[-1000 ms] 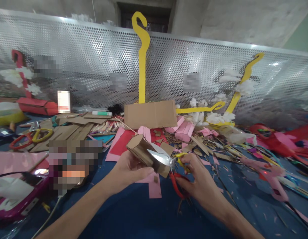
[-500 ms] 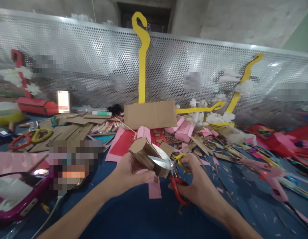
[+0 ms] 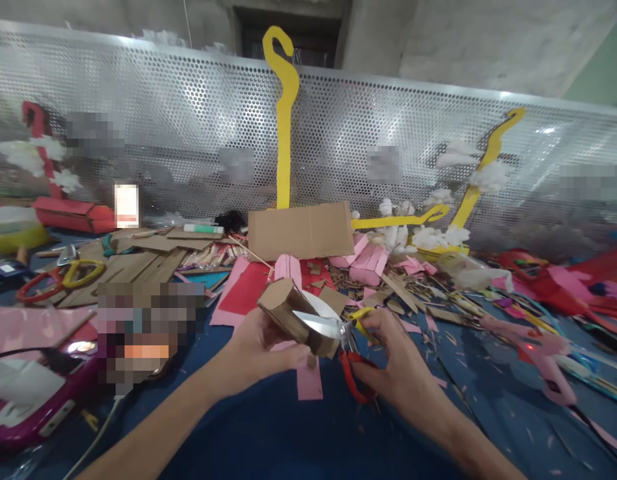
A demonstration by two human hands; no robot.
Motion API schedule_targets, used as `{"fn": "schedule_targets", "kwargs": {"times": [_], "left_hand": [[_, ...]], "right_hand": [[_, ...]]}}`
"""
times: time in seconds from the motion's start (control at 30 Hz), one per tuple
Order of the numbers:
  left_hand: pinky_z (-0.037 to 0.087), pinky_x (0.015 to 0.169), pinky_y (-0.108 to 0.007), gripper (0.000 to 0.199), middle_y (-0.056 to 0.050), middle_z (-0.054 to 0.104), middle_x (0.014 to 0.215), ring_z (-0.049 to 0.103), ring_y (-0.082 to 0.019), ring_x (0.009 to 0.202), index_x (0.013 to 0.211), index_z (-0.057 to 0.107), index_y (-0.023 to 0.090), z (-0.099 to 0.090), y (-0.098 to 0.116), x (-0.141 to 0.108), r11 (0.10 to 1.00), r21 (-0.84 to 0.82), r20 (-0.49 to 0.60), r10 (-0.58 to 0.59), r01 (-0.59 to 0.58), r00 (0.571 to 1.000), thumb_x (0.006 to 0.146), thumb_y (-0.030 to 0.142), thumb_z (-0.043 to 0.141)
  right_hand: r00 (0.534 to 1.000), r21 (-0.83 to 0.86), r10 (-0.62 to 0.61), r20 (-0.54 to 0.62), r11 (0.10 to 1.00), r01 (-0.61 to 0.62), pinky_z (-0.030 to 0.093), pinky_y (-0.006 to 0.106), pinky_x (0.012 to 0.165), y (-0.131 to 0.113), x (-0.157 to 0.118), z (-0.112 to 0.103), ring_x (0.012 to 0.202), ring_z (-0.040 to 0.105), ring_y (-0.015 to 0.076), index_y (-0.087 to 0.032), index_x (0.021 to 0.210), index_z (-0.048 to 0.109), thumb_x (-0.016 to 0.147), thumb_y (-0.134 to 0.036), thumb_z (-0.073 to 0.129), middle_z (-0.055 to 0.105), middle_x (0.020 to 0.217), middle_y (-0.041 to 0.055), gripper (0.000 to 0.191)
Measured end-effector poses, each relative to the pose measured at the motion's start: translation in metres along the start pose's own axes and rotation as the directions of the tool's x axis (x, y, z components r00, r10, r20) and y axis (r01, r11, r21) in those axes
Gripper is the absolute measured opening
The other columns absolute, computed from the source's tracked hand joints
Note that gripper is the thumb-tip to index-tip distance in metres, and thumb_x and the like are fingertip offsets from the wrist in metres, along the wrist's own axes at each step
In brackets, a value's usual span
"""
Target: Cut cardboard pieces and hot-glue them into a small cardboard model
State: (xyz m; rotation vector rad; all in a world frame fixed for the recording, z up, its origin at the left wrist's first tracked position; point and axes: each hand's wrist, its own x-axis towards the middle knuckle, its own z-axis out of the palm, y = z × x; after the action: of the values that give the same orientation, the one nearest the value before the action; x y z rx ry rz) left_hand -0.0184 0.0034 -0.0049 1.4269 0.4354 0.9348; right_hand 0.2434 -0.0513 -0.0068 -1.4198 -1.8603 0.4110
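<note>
Cardboard block point(image 3: 282, 297) was up in the air over the middle of the blue tabletop point(image 3: 228, 433), toward the near edge, tilted, w/ scissors point(image 3: 342, 329) spread at it: one blade in front, the other apparently behind. Main risk, prob.: a skid, b/c the blades met the board at a slant; that could nick the L hand point(image 3: 266, 350), whose thumb sat just below the front blade. Also poss.: too hard a squeeze might buckle the block's sides. If the R forearm swung out toward the R edge, it could knock the pink glue gun point(image 3: 541, 353), which showed a small red light, & burn skin if the tip was hot. L hand was half curled, gripping the block from its L & lower side, thumb in front, fingers mostly hidden. R hand point(image 3: 392, 357) was part open, grasping the scissors by their parted handles, fingers at the yellow one, thumb at the red; exact seating in the loops couldn't be told. Pink strip point(image 3: 309, 385) lay below the block, nearer the near edge; cardboard panel point(image 3: 301, 232) stood toward the far edge, w/ yellow hooked strip point(image 3: 285, 133) rising behind.
</note>
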Motion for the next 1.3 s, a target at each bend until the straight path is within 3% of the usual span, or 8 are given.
{"fn": "schedule_targets", "kwargs": {"times": [0.23,0.5,0.7,0.8,1.0,1.3], "left_hand": [[0.058,0.097,-0.044,0.046,-0.01,0.074,0.113,0.073,-0.024,0.1,0.126,0.06,0.019,0.002,0.001,0.001,0.999,-0.035,0.012,0.023,-0.022,1.0,0.086,0.023,0.082],[0.055,0.103,-0.047,0.045,-0.011,0.074,0.119,0.071,-0.027,0.111,0.124,0.063,0.018,0.0,-0.004,0.0,1.0,-0.015,-0.027,0.024,-0.025,0.999,0.084,0.023,0.084],[0.056,0.099,-0.047,0.043,-0.011,0.075,0.113,0.074,-0.026,0.103,0.122,0.061,0.017,0.003,0.002,0.0,1.0,-0.026,0.01,-0.01,0.01,1.0,0.085,0.025,0.082],[0.058,0.096,-0.045,0.041,-0.008,0.075,0.104,0.075,-0.023,0.094,0.123,0.059,0.017,0.004,0.005,-0.001,1.0,-0.006,0.019,-0.029,0.029,0.999,0.088,0.024,0.08],[0.06,0.093,-0.041,0.039,-0.007,0.073,0.108,0.072,-0.022,0.099,0.121,0.059,0.019,0.004,0.003,-0.002,1.0,0.014,0.02,-0.012,0.012,1.0,0.088,0.022,0.08],[0.061,0.093,-0.042,0.04,-0.007,0.073,0.112,0.073,-0.022,0.102,0.121,0.058,0.02,0.005,-0.002,-0.001,1.0,-0.011,0.022,0.006,-0.006,1.0,0.088,0.02,0.079]], "right_hand": [[0.999,0.052,0.024,0.022,0.998,-0.025,0.047,0.034,0.083,-0.001,-0.001,0.002,0.093,0.056,0.0214,-0.027,0.103,0.045,0.081,-0.012,0.063,0.055,0.105,0.0012,0.033],[0.998,0.13,0.047,0.046,0.99,-0.053,0.05,0.033,0.084,0.004,-0.003,0.005,0.095,0.06,0.0205,-0.028,0.105,0.045,0.083,-0.012,0.062,0.057,0.107,0.0004,0.033],[0.997,0.196,0.071,0.038,0.978,-0.077,0.052,0.034,0.084,0.004,-0.001,0.008,0.096,0.063,0.0204,-0.028,0.106,0.044,0.081,-0.012,0.063,0.06,0.112,0.0015,0.036],[0.995,0.17,0.094,0.017,0.981,-0.096,0.052,0.035,0.088,0.002,-0.002,0.008,0.102,0.063,0.0216,-0.028,0.108,0.044,0.079,-0.013,0.066,0.059,0.117,0.0023,0.039],[0.999,0.05,0.047,0.007,0.998,-0.047,0.053,0.037,0.089,-0.008,-0.004,0.006,0.102,0.063,0.0247,-0.028,0.112,0.046,0.077,-0.026,0.079,0.059,0.113,0.0031,0.049],[1.0,0.067,0.014,0.006,0.998,-0.014,0.051,0.035,0.087,-0.005,-0.004,0.005,0.097,0.059,0.0223,-0.026,0.108,0.047,0.077,-0.012,0.066,0.056,0.109,0.0021,0.039]]}}
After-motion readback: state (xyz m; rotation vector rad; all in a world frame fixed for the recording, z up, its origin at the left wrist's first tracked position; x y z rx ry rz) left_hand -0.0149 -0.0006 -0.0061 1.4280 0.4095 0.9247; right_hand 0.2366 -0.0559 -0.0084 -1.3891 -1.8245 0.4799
